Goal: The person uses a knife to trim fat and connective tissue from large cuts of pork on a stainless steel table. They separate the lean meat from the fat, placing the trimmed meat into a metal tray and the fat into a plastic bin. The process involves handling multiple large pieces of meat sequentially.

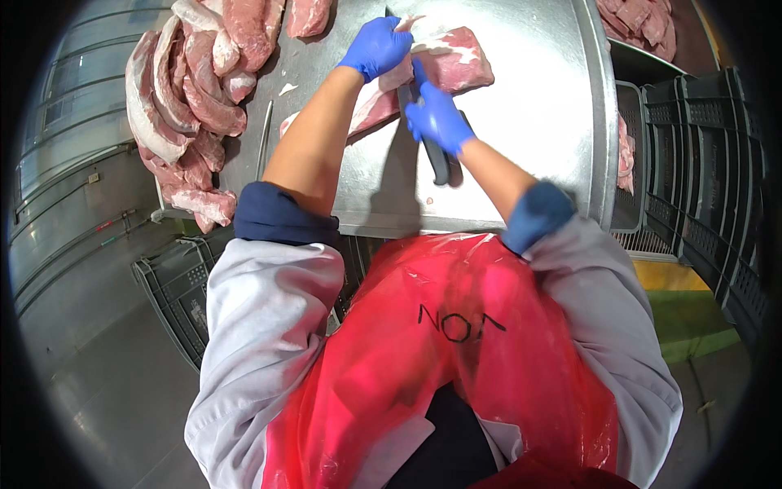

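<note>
A long piece of pink meat [463, 67] with white fat along it lies across the metal table. My left hand [377, 50], in a blue glove, is closed on a pale strip of fat [410, 24] at the far side of the meat. My right hand [440, 118], gloved in blue too, grips a knife [438, 165] with a dark handle. The blade points away from me and lies against the meat, close to the left hand. Part of the blade is hidden by the meat and gloves.
Several long meat pieces [175, 98] are heaped at the table's left end, with a thin metal rod [265, 140] beside them. More meat [643, 24] sits in a container at the far right. Dark plastic crates [707, 155] stand right of the metal table [542, 138].
</note>
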A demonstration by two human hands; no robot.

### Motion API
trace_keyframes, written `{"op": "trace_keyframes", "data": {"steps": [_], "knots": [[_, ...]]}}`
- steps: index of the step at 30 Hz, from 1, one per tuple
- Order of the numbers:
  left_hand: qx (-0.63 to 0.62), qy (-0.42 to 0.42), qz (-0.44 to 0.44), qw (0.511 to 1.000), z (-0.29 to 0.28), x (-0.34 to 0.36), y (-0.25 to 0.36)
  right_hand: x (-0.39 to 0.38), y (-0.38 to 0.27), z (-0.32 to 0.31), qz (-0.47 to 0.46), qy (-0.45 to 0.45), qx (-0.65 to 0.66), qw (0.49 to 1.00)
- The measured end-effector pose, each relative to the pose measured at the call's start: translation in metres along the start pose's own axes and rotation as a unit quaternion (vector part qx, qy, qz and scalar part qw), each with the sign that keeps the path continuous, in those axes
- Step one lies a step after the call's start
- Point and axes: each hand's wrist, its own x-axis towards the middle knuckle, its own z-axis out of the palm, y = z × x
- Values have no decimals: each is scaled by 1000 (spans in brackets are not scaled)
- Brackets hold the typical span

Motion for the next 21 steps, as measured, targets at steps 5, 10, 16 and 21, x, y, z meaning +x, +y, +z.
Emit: {"op": "trace_keyframes", "data": {"steps": [5,10,16,21], "knots": [[-10,-19,59,998,-16,-6,-4,-38,-18,18,7,12,-26,1000],[3,-4,15,1000,-30,-6,-1,-1,-21,32,51,-2,-67,996],[-26,18,103,994,-39,-22,1,17,5,49,5,-1,-122,993],[58,38,61,996,-70,-26,-14,-24,13,79,-72,0,-147,986]]}}
